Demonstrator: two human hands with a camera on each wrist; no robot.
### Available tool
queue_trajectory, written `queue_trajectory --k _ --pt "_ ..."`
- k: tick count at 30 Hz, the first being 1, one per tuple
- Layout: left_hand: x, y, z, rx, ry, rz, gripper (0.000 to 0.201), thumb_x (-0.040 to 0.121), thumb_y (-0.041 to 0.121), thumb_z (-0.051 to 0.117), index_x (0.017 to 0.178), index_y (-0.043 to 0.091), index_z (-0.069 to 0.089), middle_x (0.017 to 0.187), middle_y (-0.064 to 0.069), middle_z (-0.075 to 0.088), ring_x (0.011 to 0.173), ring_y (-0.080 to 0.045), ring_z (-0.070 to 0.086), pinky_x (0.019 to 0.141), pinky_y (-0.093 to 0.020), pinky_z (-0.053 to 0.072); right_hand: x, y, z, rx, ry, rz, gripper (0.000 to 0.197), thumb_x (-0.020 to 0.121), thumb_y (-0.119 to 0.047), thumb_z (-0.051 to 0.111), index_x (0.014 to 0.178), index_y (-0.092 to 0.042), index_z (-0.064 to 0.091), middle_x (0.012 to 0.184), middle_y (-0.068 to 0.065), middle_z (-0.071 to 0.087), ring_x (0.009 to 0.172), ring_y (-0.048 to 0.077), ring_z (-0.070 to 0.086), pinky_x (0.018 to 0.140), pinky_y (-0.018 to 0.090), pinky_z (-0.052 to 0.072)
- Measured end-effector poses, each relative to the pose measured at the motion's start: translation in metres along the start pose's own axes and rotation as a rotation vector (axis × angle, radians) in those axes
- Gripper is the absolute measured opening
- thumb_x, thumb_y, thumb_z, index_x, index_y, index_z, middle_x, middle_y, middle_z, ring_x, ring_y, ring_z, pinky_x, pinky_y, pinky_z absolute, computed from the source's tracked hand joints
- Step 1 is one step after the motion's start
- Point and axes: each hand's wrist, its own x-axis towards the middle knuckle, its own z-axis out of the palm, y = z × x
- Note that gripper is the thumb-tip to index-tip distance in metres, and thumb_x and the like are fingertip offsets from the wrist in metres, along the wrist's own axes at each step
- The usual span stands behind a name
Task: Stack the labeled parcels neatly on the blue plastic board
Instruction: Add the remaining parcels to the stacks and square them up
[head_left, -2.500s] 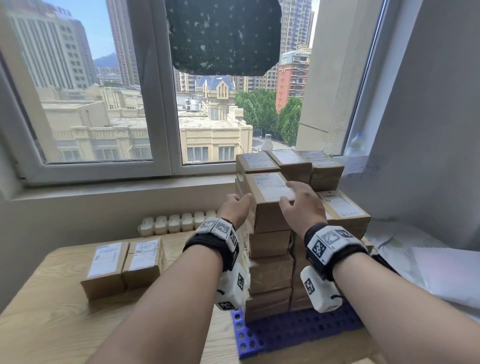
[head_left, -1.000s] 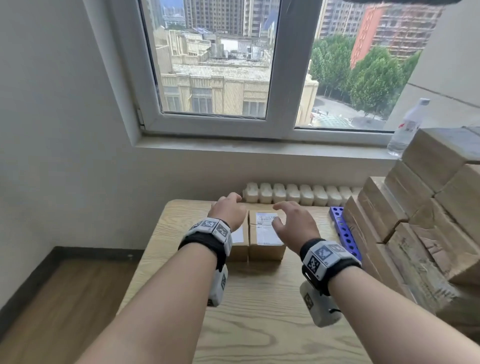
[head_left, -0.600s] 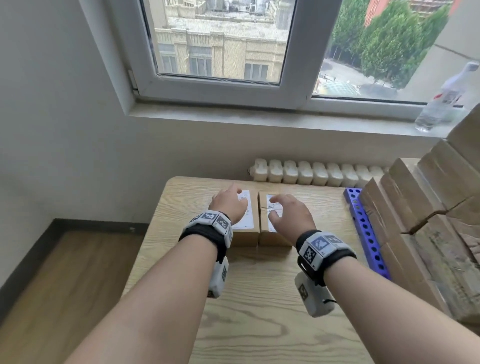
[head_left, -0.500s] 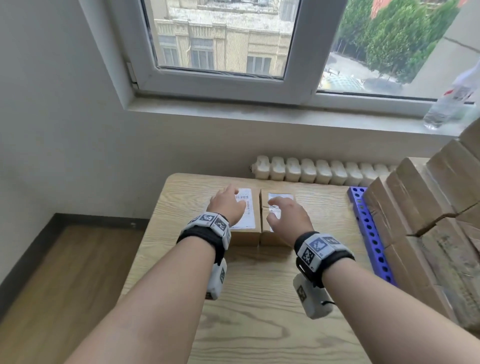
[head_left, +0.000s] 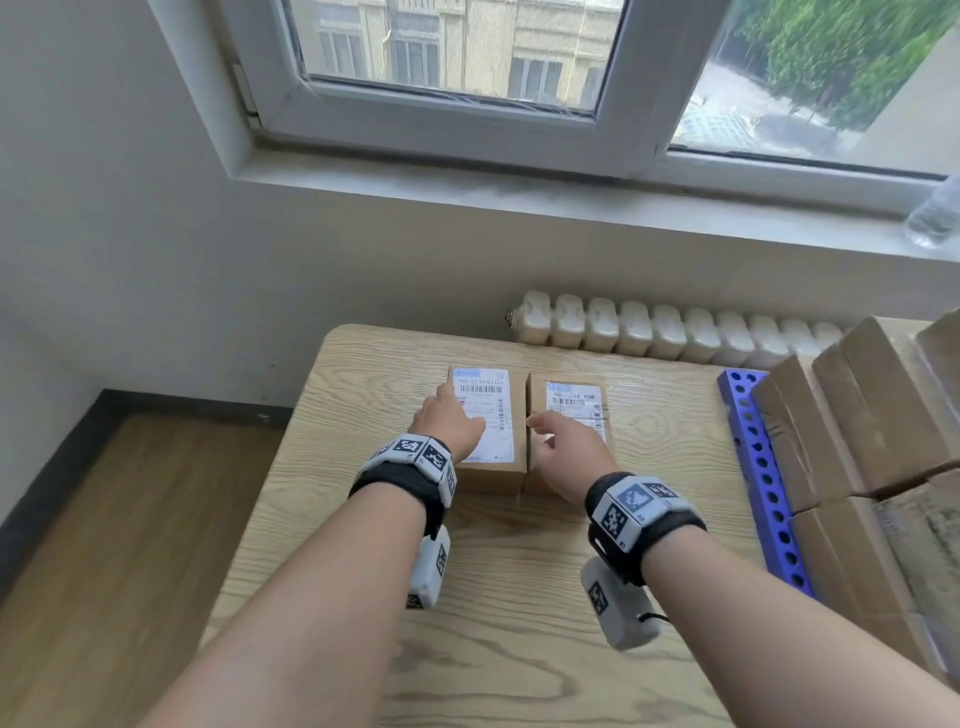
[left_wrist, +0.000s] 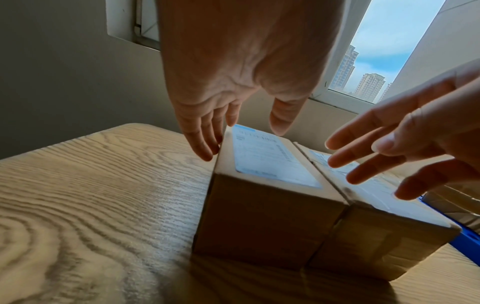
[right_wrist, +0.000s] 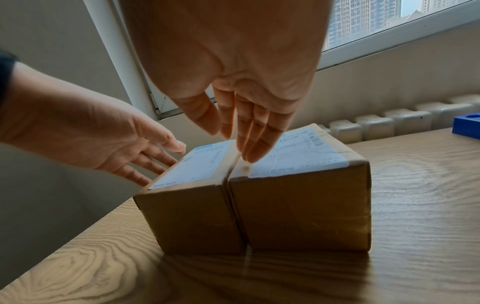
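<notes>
On the wooden table (head_left: 519, 597) under the window, two labelled parcels sit touching. Left hand (head_left: 451, 422), fingers straight, touches the left parcel (head_left: 488, 415); right hand (head_left: 566, 457) hovers spread over the right parcel (head_left: 576, 400).

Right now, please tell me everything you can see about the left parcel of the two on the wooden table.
The left parcel is a brown cardboard box, closed, lying flat on the wooden table. A white shipping label with barcodes covers most of its top. Its right side sits against the right parcel. The left hand is over its left edge, fingers straight beside that side; firm contact is unclear.
</notes>
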Motion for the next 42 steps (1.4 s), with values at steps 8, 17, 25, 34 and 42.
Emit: queue_trajectory --k 8,17,25,34,42 --pt "0.007 -0.008 0.007 -0.008 -0.027 -0.037 0.061 0.086 0.028 0.064 0.137 0.014 0.034 0.129 -0.006 0.056 0.111 -0.026 0.058 0.091 -0.04 0.051 0.012 0.005 0.004 0.027 -0.009 0.009 0.04 0.096 -0.014 0.044 0.134 -0.021 0.056 0.131 0.001 0.062 0.113 0.019 0.058 0.092 0.026 0.045" --pt "0.009 -0.017 0.01 -0.065 -0.115 -0.091 0.054 0.086 0.029 0.068 0.13 0.009 0.045 0.122 -0.004 0.064 0.107 -0.023 0.062 0.081 -0.031 0.048 0.014 0.005 0.005 0.032 0.009 0.0 0.037 0.097 -0.014 0.045 0.13 -0.02 0.059 0.13 0.0 0.062 0.113 0.019 0.058 0.092 0.027 0.046" --pt "0.003 -0.023 0.004 -0.156 -0.152 -0.134 0.048 0.083 0.024 0.075 0.122 0.011 0.05 0.12 -0.002 0.063 0.111 -0.024 0.06 0.089 -0.033 0.049 0.009 0.0 0.003 -0.016 -0.005 0.004 0.035 0.098 -0.014 0.045 0.13 -0.014 0.06 0.124 0.009 0.06 0.111 0.025 0.058 0.089 0.03 0.045" --pt "-0.008 -0.031 -0.005 -0.26 -0.261 -0.249 0.079 0.071 0.015 0.085 0.137 0.012 0.041 0.123 -0.004 0.062 0.111 -0.027 0.06 0.095 -0.048 0.052 0.01 -0.001 0.017 -0.124 -0.055 0.008 0.032 0.091 -0.018 0.052 0.122 -0.012 0.057 0.125 0.006 0.047 0.111 0.023 0.05 0.096 0.034 0.043" --pt "-0.022 -0.039 -0.011 -0.272 -0.312 -0.225 0.085 0.071 0.011 0.085 0.143 0.014 0.04 0.128 -0.005 0.062 0.114 -0.027 0.06 0.098 -0.047 0.05 0.007 -0.004 0.03 -0.04 -0.029 0.058 0.014 0.085 -0.018 0.059 0.095 -0.014 0.05 0.103 0.01 0.055 0.074 0.017 0.048 0.056 0.024 0.035"
